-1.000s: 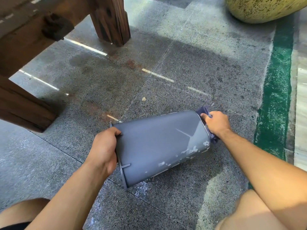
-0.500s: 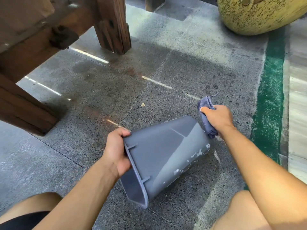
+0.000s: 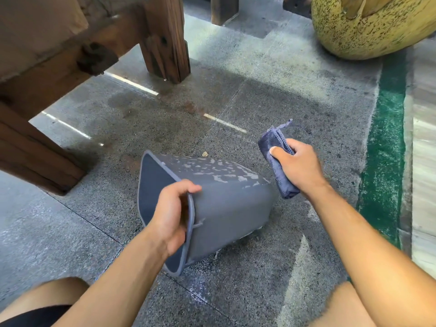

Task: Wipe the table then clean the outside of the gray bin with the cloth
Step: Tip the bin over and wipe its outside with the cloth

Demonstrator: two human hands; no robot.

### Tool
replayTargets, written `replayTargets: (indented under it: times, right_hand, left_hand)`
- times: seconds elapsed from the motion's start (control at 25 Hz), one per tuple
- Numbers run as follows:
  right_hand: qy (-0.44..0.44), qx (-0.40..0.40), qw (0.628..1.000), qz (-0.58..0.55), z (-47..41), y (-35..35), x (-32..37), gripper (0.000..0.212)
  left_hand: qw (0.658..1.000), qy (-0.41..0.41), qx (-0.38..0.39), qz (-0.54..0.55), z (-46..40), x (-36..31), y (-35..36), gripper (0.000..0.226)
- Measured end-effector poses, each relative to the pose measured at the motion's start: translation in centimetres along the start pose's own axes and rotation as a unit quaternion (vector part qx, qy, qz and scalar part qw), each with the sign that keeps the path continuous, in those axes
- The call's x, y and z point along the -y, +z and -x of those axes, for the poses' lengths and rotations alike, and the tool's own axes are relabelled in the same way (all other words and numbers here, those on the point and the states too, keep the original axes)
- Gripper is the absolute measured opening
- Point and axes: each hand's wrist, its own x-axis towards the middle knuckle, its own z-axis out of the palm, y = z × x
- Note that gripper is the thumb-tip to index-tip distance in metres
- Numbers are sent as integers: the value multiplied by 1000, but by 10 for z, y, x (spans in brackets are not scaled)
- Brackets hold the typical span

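The gray bin lies tipped on its side on the stone floor, its open mouth turned towards me and to the left. Pale wet patches show on its upper side. My left hand grips the near rim of the mouth, fingers curled over the edge. My right hand holds a folded blue-gray cloth just to the right of the bin's base, apart from the bin. The wooden table is seen from below at the upper left.
Thick wooden table legs stand at the upper left and left edge. A large speckled yellow pot sits at the upper right. A green strip runs along the right of the floor. My knees are at the bottom edge.
My left hand has rolled the bin so its mouth faces me and a wet side is up. My right hand has lifted the cloth off the bin's base.
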Motion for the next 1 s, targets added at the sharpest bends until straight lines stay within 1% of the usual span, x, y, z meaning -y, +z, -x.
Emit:
replayTargets:
  times: [0.04, 0.2, 0.24, 0.36, 0.48, 0.56, 0.6, 0.64, 0.68, 0.72, 0.8, 0.88, 0.92, 1.0]
  right_hand:
    - [-1, 6, 1000, 2, 1, 2, 1, 36]
    - [5, 28, 1000, 10, 4, 11, 5, 40]
    - [4, 35, 999, 10, 7, 14, 8, 39]
    - [-11, 58, 998, 14, 24, 25, 28, 35]
    - [-65, 77, 995, 27, 61, 39, 64, 32]
    - [-115, 82, 989, 49, 90, 54, 79, 18]
    - [-131, 84, 986, 66, 103, 61, 82, 16]
    - [-140, 89, 983, 83, 113, 68, 82, 20]
    - [-142, 94, 982, 87, 119, 74, 79, 25]
    - [-136, 98, 983, 80, 121, 79, 76, 29]
    - [-123, 93, 987, 53, 119, 82, 74, 30]
    - [-112, 92, 988, 58, 115, 86, 75, 30]
    - [-101, 102, 987, 77, 115, 88, 77, 33]
    - [-79, 133, 981, 114, 121, 95, 81, 40]
  left_hand:
    - [1000, -11, -11, 4, 0, -1, -2, 24]
    - [997, -60, -36, 23, -3, 3, -6, 24]
    - [997, -58, -43, 38, -4, 5, -7, 29]
    - [993, -57, -34, 94, -6, 3, -6, 47]
    - [993, -69, -22, 97, -8, 3, -5, 55]
    - [992, -77, -21, 95, -11, 3, -4, 46]
    - [992, -78, -23, 93, -12, 3, -4, 47]
    - [992, -75, -25, 94, -15, 4, -7, 63]
    - [992, -75, -25, 98, -18, 5, -11, 71]
    - [992, -72, -18, 99, -19, 7, -11, 68]
    - [991, -74, -2, 107, -18, 8, -10, 54]
    - [991, -69, 6, 115, -13, 8, -3, 24]
    - [991, -67, 10, 116, -11, 8, -2, 17]
    - [991, -68, 16, 113, -10, 7, -1, 21]
